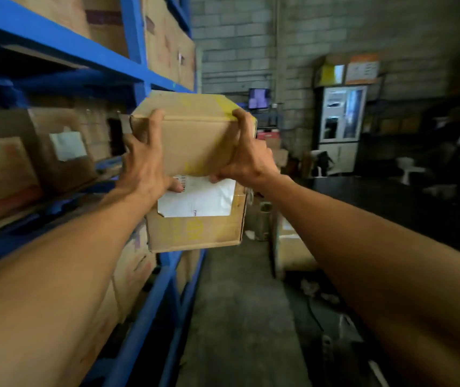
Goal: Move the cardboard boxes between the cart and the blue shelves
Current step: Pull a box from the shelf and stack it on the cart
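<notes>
A person's two bare arms reach forward and hold a cardboard box point(195, 152) up in the air at about chest height, in an aisle beside blue shelves point(55, 43) that run along the left. The left hand point(146, 166) clasps the box's left side, its fingers spread up toward the top edge and its thumb pressed across a white shipping label point(203, 199) on the near face. The right hand point(247, 157) clasps the right side, fingers hooked over the top right corner and thumb under the middle of the face. Each grip is closed firmly on the box, which touches neither shelf nor floor. The box carries faded yellow markings and tilts slightly, its top leaning away. The shelves hold other cardboard boxes on several levels, one with a white paper label point(68, 145). Ahead stands a grey block wall point(237, 43), and to the right a dim area with a white cabinet point(340, 115). The concrete floor point(237, 317) runs between them.
</notes>
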Demonstrator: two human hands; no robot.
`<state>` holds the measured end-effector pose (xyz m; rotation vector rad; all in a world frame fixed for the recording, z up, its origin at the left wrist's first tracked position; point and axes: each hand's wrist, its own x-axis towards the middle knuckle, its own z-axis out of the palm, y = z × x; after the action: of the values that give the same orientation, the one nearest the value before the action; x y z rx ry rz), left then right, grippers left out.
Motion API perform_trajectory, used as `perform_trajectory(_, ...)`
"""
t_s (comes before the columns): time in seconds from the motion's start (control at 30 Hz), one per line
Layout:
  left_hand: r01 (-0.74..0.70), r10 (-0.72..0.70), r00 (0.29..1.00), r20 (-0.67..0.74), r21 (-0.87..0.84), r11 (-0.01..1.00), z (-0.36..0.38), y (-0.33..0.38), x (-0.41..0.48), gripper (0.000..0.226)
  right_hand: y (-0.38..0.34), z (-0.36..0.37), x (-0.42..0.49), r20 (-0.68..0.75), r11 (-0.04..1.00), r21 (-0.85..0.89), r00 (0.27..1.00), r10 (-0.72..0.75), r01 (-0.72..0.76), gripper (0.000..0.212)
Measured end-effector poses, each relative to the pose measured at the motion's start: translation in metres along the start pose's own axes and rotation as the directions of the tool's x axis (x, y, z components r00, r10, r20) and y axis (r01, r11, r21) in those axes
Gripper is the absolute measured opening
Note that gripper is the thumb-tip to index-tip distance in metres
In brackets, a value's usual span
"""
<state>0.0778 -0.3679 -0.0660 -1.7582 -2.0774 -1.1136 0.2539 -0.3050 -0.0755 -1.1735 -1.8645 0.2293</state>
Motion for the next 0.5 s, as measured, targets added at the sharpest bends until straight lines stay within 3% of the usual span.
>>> perform_trajectory(0.27, -0.237, 0.274, 0.951, 0.144, -0.228, 0.944, 0.111, 0.126, 0.026, 0.139, 0.117, -0.103, -0.006, -0.228, 0.95, -0.238, 0.962, 0.149, -0.203, 0.125)
perform_trajectory(0.5, -0.431, 0.529, 0.838, 0.135, -0.43, 0.793, 0.189, 0.247, 0.05, 0.132, 0.193, -0.191, -0.016, -0.469, 0.844, -0.359, 0.859, 0.206, -0.398, 0.121)
